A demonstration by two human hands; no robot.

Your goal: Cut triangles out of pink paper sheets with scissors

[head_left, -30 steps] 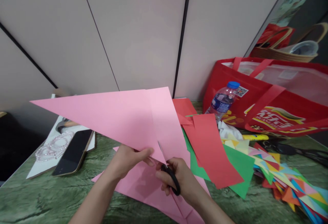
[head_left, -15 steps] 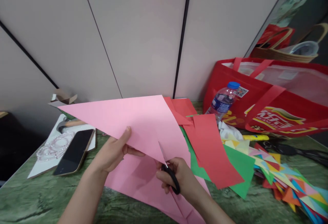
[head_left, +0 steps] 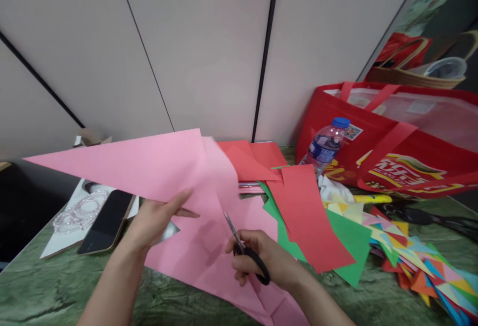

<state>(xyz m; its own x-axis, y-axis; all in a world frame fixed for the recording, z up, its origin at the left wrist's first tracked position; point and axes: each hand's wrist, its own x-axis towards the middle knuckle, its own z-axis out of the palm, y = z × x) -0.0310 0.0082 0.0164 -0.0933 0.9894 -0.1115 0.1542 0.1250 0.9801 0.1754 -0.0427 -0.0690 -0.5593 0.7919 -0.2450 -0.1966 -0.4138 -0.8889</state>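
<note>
Wall panels (head_left: 209, 42) in pale grey, divided by dark seams, back the work area. The table (head_left: 168, 301) has a green marbled surface. A red bag (head_left: 373, 132) stands at the far right. Right of centre, red paper (head_left: 309, 216) overlaps green paper (head_left: 353, 251); multicoloured folded pieces (head_left: 433, 276) lie to the right of both. A blue-capped bottle (head_left: 324, 147) stands tilted in front of the bag. At left, a phone (head_left: 106, 224) overlaps a white flat item (head_left: 56, 241), next to beaded strands (head_left: 80, 211).

Compared with the frame 0.5 s earlier, the upper pink sheet (head_left: 149, 164) has shifted left, uncovering more red paper behind it. Its right-hand flap now curls back and is blurred. The scissors (head_left: 236, 236) show a longer run of blade.

The upper pink sheet is raised over the lower pink sheet (head_left: 186, 261), which lies on the table. It is plain and pale pink, with 1 long point directed left and a cut ending near the blade tips. The left hand (head_left: 159, 219) pinches the near edge, thumb above, fingers below. The right hand (head_left: 257, 259) is wrapped around the black scissor handles. Tip contact with the sheet cannot be determined.
</note>
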